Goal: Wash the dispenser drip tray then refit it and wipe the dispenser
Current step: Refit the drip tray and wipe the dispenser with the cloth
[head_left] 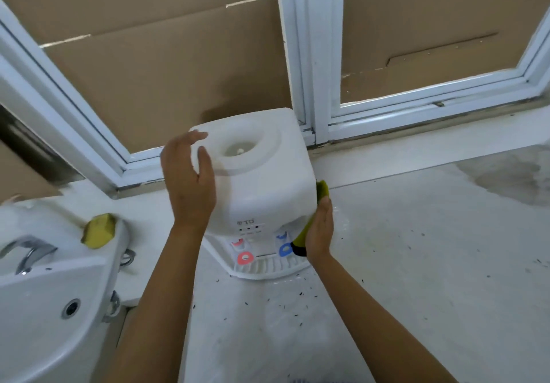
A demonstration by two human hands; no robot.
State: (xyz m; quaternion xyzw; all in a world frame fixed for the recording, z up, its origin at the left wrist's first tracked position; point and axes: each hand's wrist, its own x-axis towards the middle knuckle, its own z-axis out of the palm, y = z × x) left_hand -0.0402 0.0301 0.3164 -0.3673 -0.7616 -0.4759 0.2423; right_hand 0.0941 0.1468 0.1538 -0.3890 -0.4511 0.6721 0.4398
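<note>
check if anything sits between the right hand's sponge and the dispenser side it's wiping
Nothing visible does. The right hand presses the yellow-green sponge flat against the right side of the white dispenser, with no object between them. The left hand is at the top left corner.

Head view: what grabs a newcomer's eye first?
The white water dispenser at centre, on the counter below the cardboard-covered window, with both hands on it. The left hand rests open at its top left corner, while the right hand presses a yellow-green cloth flat against its right side. The drip tray sits fitted under the red and blue taps, and a yellow sponge lies on the sink rim at left.
</note>
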